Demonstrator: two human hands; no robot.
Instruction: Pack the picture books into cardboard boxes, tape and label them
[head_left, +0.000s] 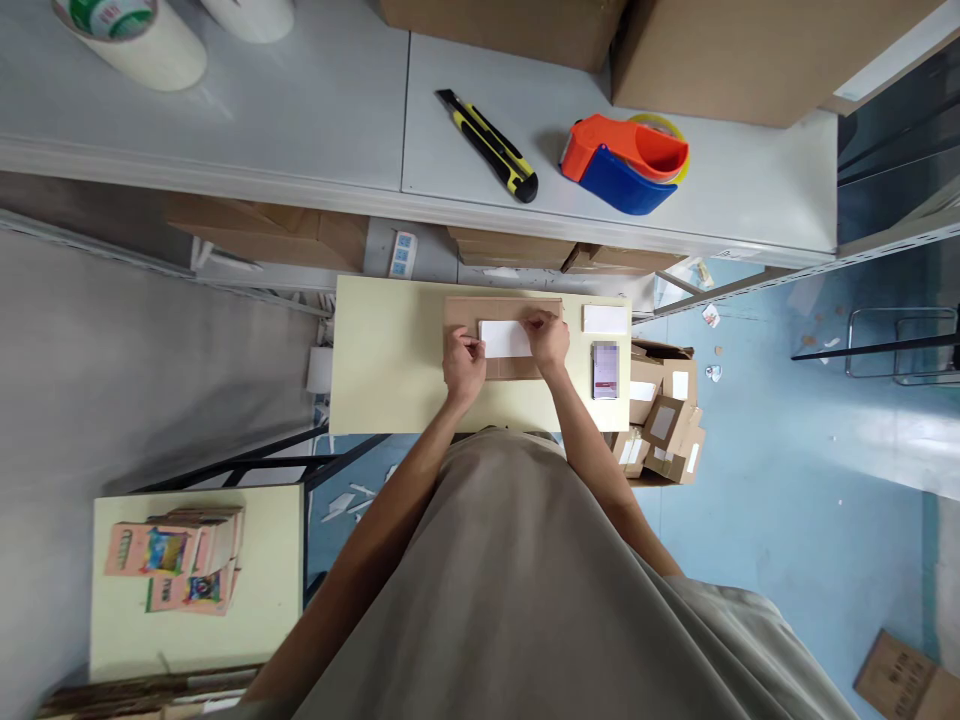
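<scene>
A flat brown cardboard box (517, 368) lies on the pale yellow table. On its top rests a white label (502, 338). My left hand (464, 370) is at the label's left edge, thumb and forefinger pinched together there. The label's right end is between the fingers of my right hand (548, 340), which covers that corner. Right of the box sit a stack of white labels (604, 319) and a phone (605, 370) with its screen lit.
Above the table (390, 370), a grey shelf (315, 100) holds a yellow-black utility knife (491, 145), an orange-blue tape dispenser (626, 162) and tape rolls (150, 50). Labelled boxes (664, 420) fill a carton at the right. Printed packages (176, 555) lie on a side table.
</scene>
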